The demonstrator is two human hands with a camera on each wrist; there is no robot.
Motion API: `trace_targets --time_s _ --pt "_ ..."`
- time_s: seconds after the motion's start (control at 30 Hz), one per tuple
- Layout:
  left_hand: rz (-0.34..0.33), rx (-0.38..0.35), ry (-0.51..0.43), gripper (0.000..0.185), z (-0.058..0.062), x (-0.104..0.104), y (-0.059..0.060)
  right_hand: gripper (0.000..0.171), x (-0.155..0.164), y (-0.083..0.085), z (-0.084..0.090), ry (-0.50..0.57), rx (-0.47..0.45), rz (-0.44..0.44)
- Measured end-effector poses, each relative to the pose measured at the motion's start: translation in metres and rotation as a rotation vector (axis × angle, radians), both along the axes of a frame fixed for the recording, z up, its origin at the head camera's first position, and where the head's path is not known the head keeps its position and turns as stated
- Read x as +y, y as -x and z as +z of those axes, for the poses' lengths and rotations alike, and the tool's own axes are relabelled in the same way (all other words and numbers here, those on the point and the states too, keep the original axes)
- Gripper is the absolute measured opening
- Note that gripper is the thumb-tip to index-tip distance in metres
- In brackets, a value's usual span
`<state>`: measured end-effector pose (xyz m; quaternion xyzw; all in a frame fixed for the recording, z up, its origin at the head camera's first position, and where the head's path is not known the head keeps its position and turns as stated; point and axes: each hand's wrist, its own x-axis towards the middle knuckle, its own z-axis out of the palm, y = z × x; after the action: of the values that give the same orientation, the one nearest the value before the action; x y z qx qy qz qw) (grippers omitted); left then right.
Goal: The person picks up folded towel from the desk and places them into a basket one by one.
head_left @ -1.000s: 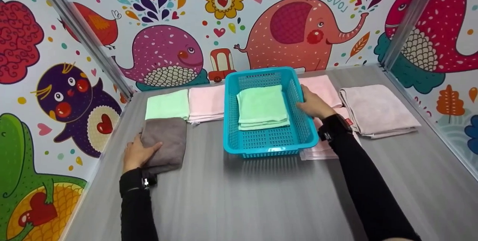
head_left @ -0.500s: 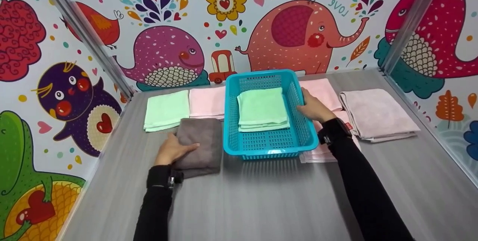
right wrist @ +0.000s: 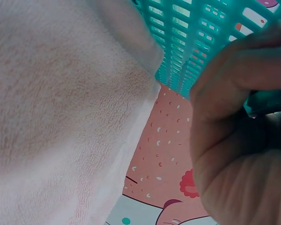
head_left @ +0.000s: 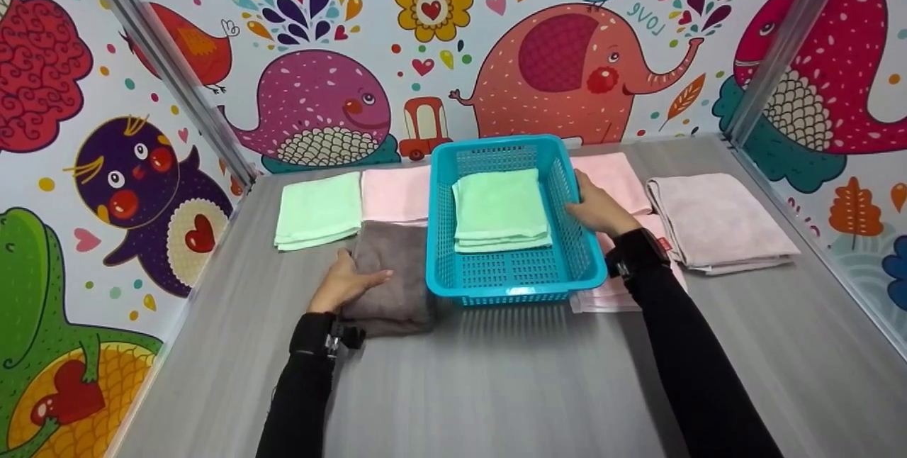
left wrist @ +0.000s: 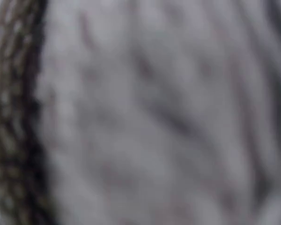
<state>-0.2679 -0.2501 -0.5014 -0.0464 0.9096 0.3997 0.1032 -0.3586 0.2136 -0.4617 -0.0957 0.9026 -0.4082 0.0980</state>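
Note:
My left hand (head_left: pixel 347 281) grips the left edge of a folded dark grey towel (head_left: pixel 398 281), its thumb lying on top; the fingers underneath are hidden. That towel's right side lies beside the left wall of a turquoise plastic basket (head_left: pixel 517 291). With its fingers over the right rim, my right hand (head_left: pixel 601 204) holds the basket, which hangs over the table with a shadow below its front. Inside the basket is a folded light green towel (head_left: pixel 502 208). The left wrist view is a blurred grey surface. In the right wrist view, curled fingers (right wrist: pixel 239 79) meet the basket's wall.
On the left lie a folded green towel (head_left: pixel 319 210) and a pink towel (head_left: pixel 395 192). Right of the basket are more pink towels (head_left: pixel 611 174), partly hidden, and a larger pale pink towel (head_left: pixel 719 220). Printed walls (head_left: pixel 439 75) border the grey table (head_left: pixel 496 387).
My left hand has brought the grey towel rightward, from in front of the green towel to beside the basket. The right hand and basket have hardly moved.

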Motion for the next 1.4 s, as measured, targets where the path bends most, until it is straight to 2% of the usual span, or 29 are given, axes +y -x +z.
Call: trace_targets --time_s 0.07,0.13,0.2,0.33,0.4,0.5,0.63,0.77,1.0,1.13,1.27,1.4 --pt "0.002 0.010 -0.078 0.114 0.011 0.001 -0.001 0.079 -0.001 0.000 0.000 -0.004 0.004 0.002" --pt "0.007 0.045 -0.123 0.104 0.027 0.003 -0.002 0.079 -0.001 0.001 0.000 -0.010 0.007 0.002" --pt "0.035 0.092 -0.155 0.093 0.046 0.006 -0.003 0.079 -0.003 0.001 0.000 -0.011 0.006 0.001" --pt "0.103 0.187 -0.218 0.083 0.081 0.013 -0.006 0.080 -0.003 0.000 -0.001 -0.010 -0.006 -0.008" --pt "0.132 0.220 -0.276 0.080 0.095 0.020 -0.007 0.080 -0.003 -0.001 -0.001 -0.008 -0.012 -0.009" --pt "0.145 0.267 -0.371 0.078 0.108 0.034 -0.008 0.080 -0.002 0.000 -0.001 -0.011 -0.004 -0.004" --pt "0.123 0.306 -0.451 0.077 0.114 0.056 -0.005 0.081 -0.003 0.001 0.000 -0.041 -0.008 0.005" --pt "0.082 0.309 -0.460 0.078 0.114 0.072 -0.001 0.083 -0.004 0.002 0.004 -0.079 -0.014 0.019" --pt "0.059 0.305 -0.472 0.074 0.112 0.082 0.002 0.084 0.000 0.000 0.012 -0.109 -0.044 0.021" --pt "0.059 0.296 -0.496 0.076 0.112 0.087 0.001 0.088 0.003 -0.006 0.029 -0.138 0.013 -0.012" --pt "0.054 0.313 -0.535 0.077 0.113 0.094 0.001 0.090 -0.005 -0.018 0.053 -0.057 0.095 -0.009" --pt "0.050 0.346 -0.567 0.077 0.113 0.106 0.003 0.090 -0.029 -0.033 0.067 0.158 0.035 0.066"
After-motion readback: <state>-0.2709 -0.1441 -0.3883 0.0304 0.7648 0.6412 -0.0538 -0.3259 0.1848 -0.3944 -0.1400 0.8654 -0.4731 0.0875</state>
